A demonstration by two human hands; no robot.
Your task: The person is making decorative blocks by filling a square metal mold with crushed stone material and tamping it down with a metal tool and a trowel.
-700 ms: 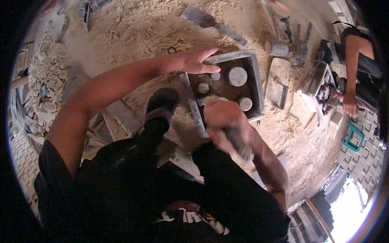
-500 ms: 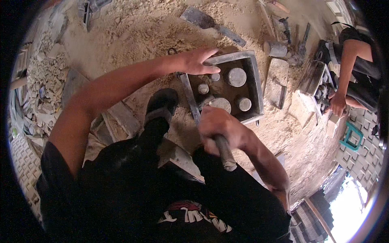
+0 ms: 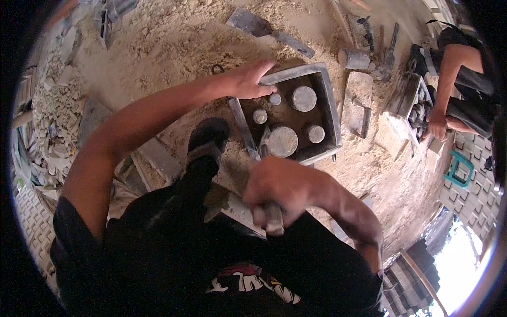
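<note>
Fingers of the right hand (image 3: 277,185) closed round a tool (image 3: 274,224), left hand (image 3: 253,81) spread on a box (image 3: 331,105).
Lower centre, the right fist is blurred but clearly wraps the tool, its butt end showing below; the arm bends in from the lower right, wrist above the thigh, perhaps for leverage. Beyond it, the tool's thin end seems to reach the box's near left corner, beside the largest of five rounds (image 3: 304,99), which stand spaced apart on its dark bed, likely so that each has room round it. At the box's upper left corner the left fingers are open, thumb apart, probably to steady it; that arm arches in from the lower left. Farther, a spade (image 3: 248,22) lies upper centre and a mallet (image 3: 355,59) upper right; a co-worker's hand (image 3: 437,124) is at the far right.
</note>
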